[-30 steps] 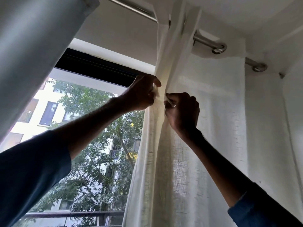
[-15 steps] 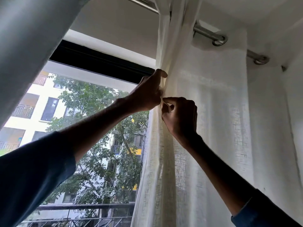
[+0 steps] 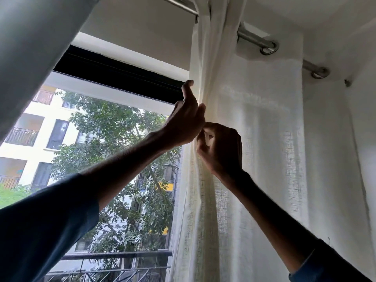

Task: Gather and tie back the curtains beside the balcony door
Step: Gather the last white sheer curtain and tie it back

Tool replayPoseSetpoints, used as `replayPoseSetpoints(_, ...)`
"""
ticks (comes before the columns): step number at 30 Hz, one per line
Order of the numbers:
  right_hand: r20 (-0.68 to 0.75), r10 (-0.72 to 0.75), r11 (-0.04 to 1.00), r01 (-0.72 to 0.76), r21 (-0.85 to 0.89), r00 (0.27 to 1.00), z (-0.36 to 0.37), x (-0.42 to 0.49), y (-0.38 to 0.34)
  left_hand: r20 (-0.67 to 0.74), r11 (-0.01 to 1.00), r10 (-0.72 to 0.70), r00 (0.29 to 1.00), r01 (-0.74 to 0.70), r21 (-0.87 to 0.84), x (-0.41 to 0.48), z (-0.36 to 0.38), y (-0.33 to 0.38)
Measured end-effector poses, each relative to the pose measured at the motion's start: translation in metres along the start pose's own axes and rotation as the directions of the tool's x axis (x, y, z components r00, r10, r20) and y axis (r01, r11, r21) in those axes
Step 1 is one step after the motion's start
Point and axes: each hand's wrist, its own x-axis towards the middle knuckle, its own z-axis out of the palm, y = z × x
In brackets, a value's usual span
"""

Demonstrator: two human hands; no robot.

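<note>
A sheer white curtain hangs from a metal rod on the right side of the balcony door. Its left edge is bunched into vertical folds. My left hand presses against that bunched edge, thumb raised and fingers partly spread. Just to its right, my right hand is curled with the fingertips pinching a small fold of the curtain fabric. The two hands touch. Both arms reach up in dark blue sleeves.
A second grey curtain hangs at the upper left. Through the glass I see trees, a white building and the balcony railing. The black door frame top runs behind my left hand. A white wall corner stands at the right.
My left hand has opened up, its thumb lifting off the fabric. The right hand stays pinched on the fold. The view has tilted slightly, showing more of the railing.
</note>
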Motion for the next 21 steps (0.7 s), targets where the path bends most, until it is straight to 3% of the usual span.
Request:
replayPoseSetpoints(4, 0.086, -0.050, 0.999, 0.048, 0.025, 0.995, -0.004, -0.002, -0.002, -0.060, 0.966, -0.141, 0.988, 0.150, 0.212, 0.017, 0.007, -0.001)
replayPoseSetpoints(10, 0.256, -0.074, 0.991, 0.042, 0.126, 0.964, -0.012, -0.007, 0.006, -0.078, 0.931, -0.102, 0.992, 0.123, 0.344, 0.024, 0.018, -0.001)
replayPoseSetpoints(13, 0.297, -0.098, 0.963, 0.015, 0.269, 0.950, -0.017, -0.007, 0.022, -0.090, 0.933, -0.037, 0.995, 0.067, 0.354, 0.018, 0.023, 0.000)
replayPoseSetpoints(15, 0.242, -0.012, 0.946, -0.068, 0.317, 0.970, -0.023, -0.006, 0.040, -0.099, 0.927, -0.016, 0.995, 0.052, 0.372, 0.015, 0.027, -0.001)
replayPoseSetpoints(17, 0.101, 0.103, 0.953, -0.127, 0.274, 0.990, -0.030, -0.002, 0.065, -0.098, 0.921, 0.023, 0.995, 0.017, 0.389, 0.012, 0.028, -0.004)
replayPoseSetpoints(21, -0.182, 0.255, 0.958, -0.274, -0.083, 0.949, -0.051, 0.011, 0.122, -0.088, 0.913, 0.114, 0.990, -0.069, 0.402, 0.011, 0.028, -0.012)
